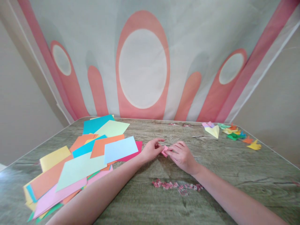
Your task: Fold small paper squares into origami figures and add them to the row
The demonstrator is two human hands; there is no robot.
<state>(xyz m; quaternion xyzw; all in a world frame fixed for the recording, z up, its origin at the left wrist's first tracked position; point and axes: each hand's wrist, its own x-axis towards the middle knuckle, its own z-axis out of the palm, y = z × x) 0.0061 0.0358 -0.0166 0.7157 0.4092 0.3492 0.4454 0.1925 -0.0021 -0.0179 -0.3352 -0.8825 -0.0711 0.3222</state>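
Observation:
A small folded piece of pink paper [164, 151] is held between my two hands over the middle of the table. My left hand [153, 149] pinches its left side with thumb and fingers, the index finger reaching over to the right. My right hand [183, 156] grips the paper's right side, fingers bent and close together. The fingers cover part of the paper, so its full folded shape is hidden. Just left of my left hand lies a red sheet [134, 153], partly under a pale blue sheet [120, 149].
Loose coloured sheets overlap on the left, including a pale green sheet [79, 170] and a teal sheet [97, 124]. At the back right lie a cream paper plane [212, 131] and several small folded figures, one a yellow figure [254, 145]. The wood-grain table [222, 175] meets a patterned backdrop.

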